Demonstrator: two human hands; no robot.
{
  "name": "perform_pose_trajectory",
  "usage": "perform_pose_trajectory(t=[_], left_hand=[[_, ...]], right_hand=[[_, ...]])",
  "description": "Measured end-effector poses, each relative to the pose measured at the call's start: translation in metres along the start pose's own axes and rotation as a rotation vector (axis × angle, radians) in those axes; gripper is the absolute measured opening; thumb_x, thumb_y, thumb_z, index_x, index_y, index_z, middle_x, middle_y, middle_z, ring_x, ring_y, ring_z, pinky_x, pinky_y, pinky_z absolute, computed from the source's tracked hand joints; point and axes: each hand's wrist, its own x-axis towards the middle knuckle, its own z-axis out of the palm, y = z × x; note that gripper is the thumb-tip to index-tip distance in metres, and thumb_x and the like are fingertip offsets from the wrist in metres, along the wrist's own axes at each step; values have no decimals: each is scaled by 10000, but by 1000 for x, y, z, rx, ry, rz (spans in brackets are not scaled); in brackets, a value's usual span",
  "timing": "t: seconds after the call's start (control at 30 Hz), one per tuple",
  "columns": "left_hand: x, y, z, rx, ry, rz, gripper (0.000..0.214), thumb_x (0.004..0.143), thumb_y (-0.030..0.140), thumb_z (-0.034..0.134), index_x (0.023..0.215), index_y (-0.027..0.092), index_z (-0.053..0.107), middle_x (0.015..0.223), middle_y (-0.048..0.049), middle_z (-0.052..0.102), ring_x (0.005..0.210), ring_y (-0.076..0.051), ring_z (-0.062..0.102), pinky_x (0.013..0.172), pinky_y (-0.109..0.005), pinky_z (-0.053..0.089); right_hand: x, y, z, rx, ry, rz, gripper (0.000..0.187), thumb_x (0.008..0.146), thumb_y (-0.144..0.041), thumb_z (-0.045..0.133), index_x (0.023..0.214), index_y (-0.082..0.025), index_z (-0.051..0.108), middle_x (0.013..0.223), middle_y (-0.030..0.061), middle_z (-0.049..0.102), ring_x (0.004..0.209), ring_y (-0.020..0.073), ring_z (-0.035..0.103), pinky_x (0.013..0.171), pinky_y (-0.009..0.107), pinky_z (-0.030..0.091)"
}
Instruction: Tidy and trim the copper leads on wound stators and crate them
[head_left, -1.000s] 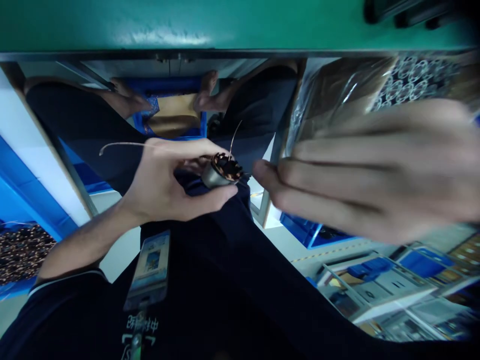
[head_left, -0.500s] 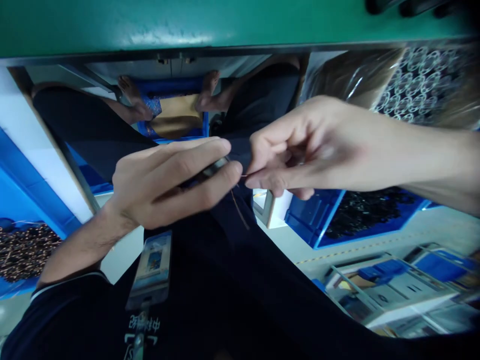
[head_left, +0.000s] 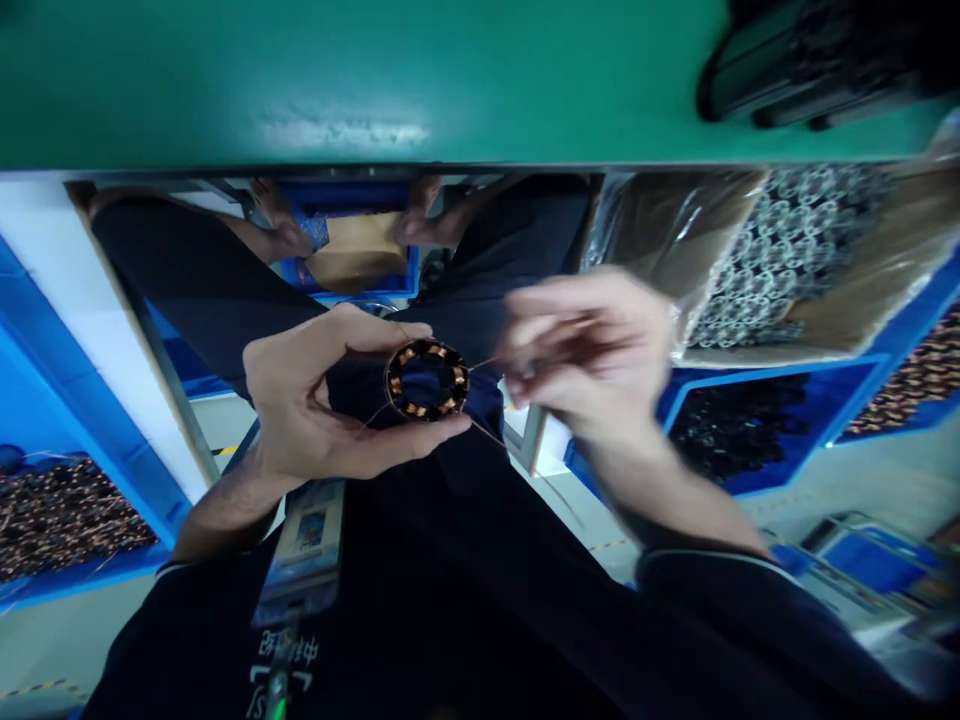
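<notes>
My left hand (head_left: 322, 405) is closed round a small ring-shaped stator (head_left: 427, 379) with copper windings, its open end turned toward the camera, held between thumb and fingers above my lap. My right hand (head_left: 592, 350), blurred by motion, is just to the right of the stator with its fingertips pinched on a thin copper wire (head_left: 484, 363) that runs out from the windings. More loose wire ends trail down from the stator. Both hands sit below the edge of the green table (head_left: 360, 80).
A cardboard box lined with plastic (head_left: 780, 260) holds several metal rings at the right. Blue bins (head_left: 750, 425) with dark parts stand below it, and another bin (head_left: 60, 515) of wound parts at the left. Another person's bare feet (head_left: 281, 215) rest under the table. A badge (head_left: 304, 545) hangs on my chest.
My left hand has turned the stator so its open face shows. My right hand came in, pinched the wire end and has shifted lower and closer to me. The view has tilted down slightly.
</notes>
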Motion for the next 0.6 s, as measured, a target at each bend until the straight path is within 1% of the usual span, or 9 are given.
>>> perform_pose_trajectory(t=[0.03, 0.1, 0.2, 0.3, 0.4, 0.47, 0.53, 0.57, 0.6], left_hand=[[2, 0, 3, 13, 6, 9, 703, 709, 604, 1110, 1282, 282, 858, 979, 15, 879, 724, -187, 833, 527, -331, 668], [6, 3, 7, 37, 6, 14, 660, 762, 629, 1079, 1287, 291, 865, 968, 21, 874, 702, -174, 812, 505, -332, 641], [7, 7, 8, -7, -1, 20, 678, 783, 612, 1080, 1342, 303, 851, 1053, 5, 888, 786, -196, 852, 576, -339, 707], [4, 11, 8, -69, 12, -32, 722, 718, 453, 1140, 1337, 239, 835, 1127, -39, 896, 882, -223, 890, 710, -323, 782], [0, 11, 7, -52, 12, -45, 663, 721, 397, 1130, 1292, 259, 824, 1087, -16, 893, 888, -217, 886, 730, -319, 776], [-3, 9, 5, -7, 34, -29, 681, 704, 433, 1136, 1292, 288, 824, 1058, -5, 887, 870, -215, 870, 711, -339, 759], [-4, 7, 3, 64, 54, 10, 718, 680, 467, 1148, 1300, 287, 833, 1039, -18, 883, 837, -216, 850, 695, -361, 747], [-4, 6, 2, 107, 67, 30, 714, 681, 476, 1148, 1295, 283, 839, 1028, -24, 881, 817, -216, 842, 688, -369, 743], [-4, 6, 1, 155, 72, 61, 686, 704, 490, 1139, 1287, 283, 842, 1019, -24, 878, 799, -213, 837, 681, -370, 742]], right_hand=[[1, 15, 19, 56, 4, -41, 346, 945, -454, 982, 1264, -362, 883, 800, -67, 731, 484, 75, 552, 419, 208, 487], [5, 35, 49, 168, 45, -140, 213, 1021, -548, 888, 1071, -343, 859, 811, -41, 681, 559, 107, 578, 471, 239, 515], [14, 33, 61, 209, 117, -132, 378, 1028, -627, 841, 862, -311, 717, 750, -21, 565, 620, 158, 534, 509, 279, 510], [25, 12, 38, 180, 191, -27, 479, 949, -624, 923, 789, -303, 606, 719, -27, 430, 578, 161, 378, 408, 260, 362], [38, -6, 1, 217, 247, -39, 528, 867, -608, 1010, 742, -295, 604, 689, -51, 225, 543, 138, 157, 347, 235, 135], [44, -15, -19, 201, 331, -120, 479, 842, -564, 1040, 714, -282, 675, 695, -61, 155, 554, 116, 92, 370, 219, 158], [44, -24, -31, 30, 401, -233, 349, 906, -540, 988, 767, -269, 816, 675, -39, 297, 551, 100, 255, 437, 237, 319], [43, -29, -33, -98, 332, -276, 282, 930, -550, 960, 886, -278, 900, 688, -17, 438, 575, 112, 396, 476, 265, 401], [40, -35, -33, -229, 193, -285, 296, 939, -569, 947, 1063, -301, 947, 749, 5, 594, 634, 144, 540, 514, 304, 472]])
